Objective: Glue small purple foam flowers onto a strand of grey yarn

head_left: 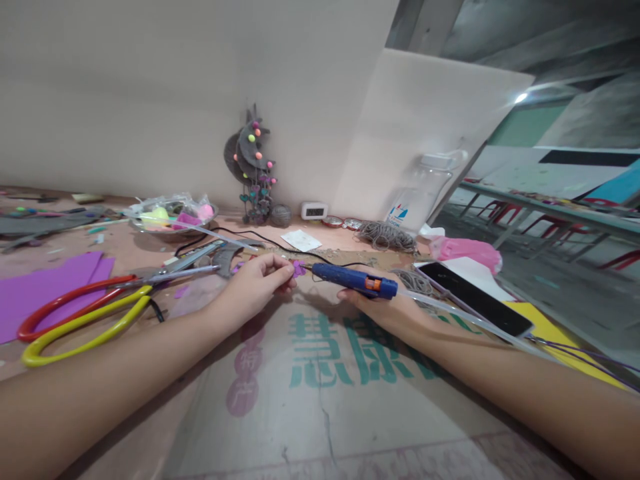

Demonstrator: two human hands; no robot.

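Note:
My left hand [257, 277] pinches a small purple foam piece [299, 269] just above the table. My right hand [385, 308] grips a blue glue gun [354, 279] with an orange trigger. The gun lies almost level, its nozzle pointing left and nearly touching the purple piece. A clear glue stick [450, 310] sticks out of the gun's back toward the right. Both forearms rest over a cardboard sheet [320, 373] printed with green characters.
Large scissors [90, 307] with red and yellow handles lie at left beside purple foam sheets [45, 283]. A phone [475, 297] lies at right on yellow paper. A grey moon ornament [253, 167], a small clock [314, 211], twine [387, 235] and a plastic bottle [425, 190] stand at the back wall.

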